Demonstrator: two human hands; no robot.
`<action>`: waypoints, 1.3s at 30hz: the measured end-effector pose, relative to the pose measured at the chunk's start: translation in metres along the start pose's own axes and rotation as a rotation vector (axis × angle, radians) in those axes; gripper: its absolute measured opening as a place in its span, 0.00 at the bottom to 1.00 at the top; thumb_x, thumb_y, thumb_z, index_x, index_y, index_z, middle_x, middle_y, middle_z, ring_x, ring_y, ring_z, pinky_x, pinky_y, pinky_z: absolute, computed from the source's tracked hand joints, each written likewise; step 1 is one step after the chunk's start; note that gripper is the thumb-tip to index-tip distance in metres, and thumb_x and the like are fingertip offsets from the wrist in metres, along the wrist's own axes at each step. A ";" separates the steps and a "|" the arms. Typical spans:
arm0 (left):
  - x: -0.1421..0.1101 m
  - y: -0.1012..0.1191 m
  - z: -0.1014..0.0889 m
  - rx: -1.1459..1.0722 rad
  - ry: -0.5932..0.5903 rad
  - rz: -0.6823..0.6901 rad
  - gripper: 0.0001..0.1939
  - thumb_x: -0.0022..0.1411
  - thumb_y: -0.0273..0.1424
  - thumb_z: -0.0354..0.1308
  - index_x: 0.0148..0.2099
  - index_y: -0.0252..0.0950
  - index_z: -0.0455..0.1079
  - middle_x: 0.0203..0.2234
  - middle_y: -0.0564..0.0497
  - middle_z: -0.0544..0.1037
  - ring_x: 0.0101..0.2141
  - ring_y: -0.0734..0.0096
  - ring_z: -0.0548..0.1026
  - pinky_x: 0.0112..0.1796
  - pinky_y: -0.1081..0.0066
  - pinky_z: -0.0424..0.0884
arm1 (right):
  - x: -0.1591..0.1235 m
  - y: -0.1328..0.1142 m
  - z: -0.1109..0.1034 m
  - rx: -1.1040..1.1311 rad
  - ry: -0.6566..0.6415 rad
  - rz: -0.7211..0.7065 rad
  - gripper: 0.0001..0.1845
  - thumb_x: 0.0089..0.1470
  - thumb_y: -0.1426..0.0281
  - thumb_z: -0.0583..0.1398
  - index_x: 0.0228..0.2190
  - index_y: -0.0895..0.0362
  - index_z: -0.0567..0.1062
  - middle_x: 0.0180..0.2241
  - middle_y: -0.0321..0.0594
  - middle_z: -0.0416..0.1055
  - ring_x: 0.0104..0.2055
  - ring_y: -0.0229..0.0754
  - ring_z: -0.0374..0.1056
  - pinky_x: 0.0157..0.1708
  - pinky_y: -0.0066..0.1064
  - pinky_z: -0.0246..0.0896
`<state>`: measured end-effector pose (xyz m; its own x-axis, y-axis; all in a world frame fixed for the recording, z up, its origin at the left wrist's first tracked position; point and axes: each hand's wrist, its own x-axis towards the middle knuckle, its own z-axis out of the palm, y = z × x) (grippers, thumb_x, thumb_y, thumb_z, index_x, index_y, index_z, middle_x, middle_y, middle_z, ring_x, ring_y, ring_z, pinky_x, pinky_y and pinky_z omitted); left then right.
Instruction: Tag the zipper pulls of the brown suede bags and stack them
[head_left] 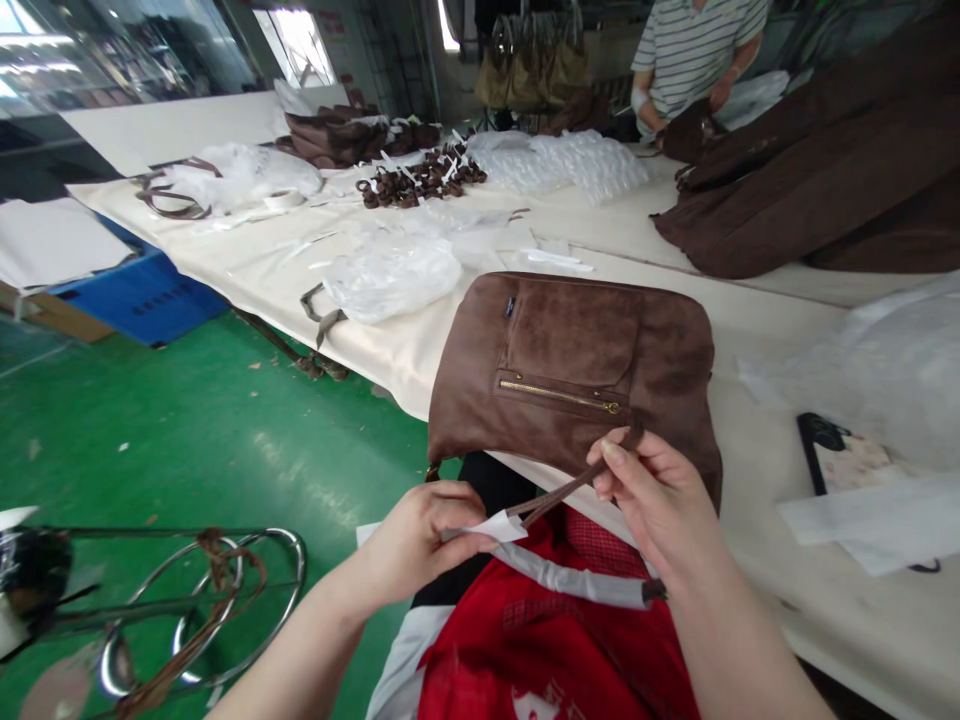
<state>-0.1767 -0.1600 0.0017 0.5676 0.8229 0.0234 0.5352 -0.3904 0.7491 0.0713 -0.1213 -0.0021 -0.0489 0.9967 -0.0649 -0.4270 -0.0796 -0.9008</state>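
Note:
A brown leather bag with a brass zipper lies at the table edge in front of me. My left hand is closed in a pinch on a white paper strip folded around a thin brown strap. The same strap's other end is gripped between thumb and fingers of my right hand, just below the zipper. Under both hands hangs a length of strap in white wrapping, its dark end near my right wrist. My left fingers partly hide the paper.
Across the table lie plastic bags, a heap of dark brown pieces and brown material. A phone-like dark-edged item lies right. A person handles brown material behind. A metal stand is lower left.

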 end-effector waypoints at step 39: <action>0.014 0.001 0.010 0.285 0.070 0.196 0.09 0.66 0.33 0.54 0.36 0.38 0.74 0.31 0.49 0.77 0.34 0.71 0.74 0.38 0.74 0.69 | 0.004 0.004 -0.012 -0.078 0.028 0.075 0.16 0.45 0.59 0.69 0.30 0.57 0.75 0.26 0.36 0.74 0.20 0.32 0.65 0.19 0.23 0.61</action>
<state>-0.1617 -0.1527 -0.0040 0.6380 0.7433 0.2010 0.5790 -0.6351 0.5112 0.0808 -0.1169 -0.0109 -0.0520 0.9881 -0.1446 -0.3518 -0.1537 -0.9234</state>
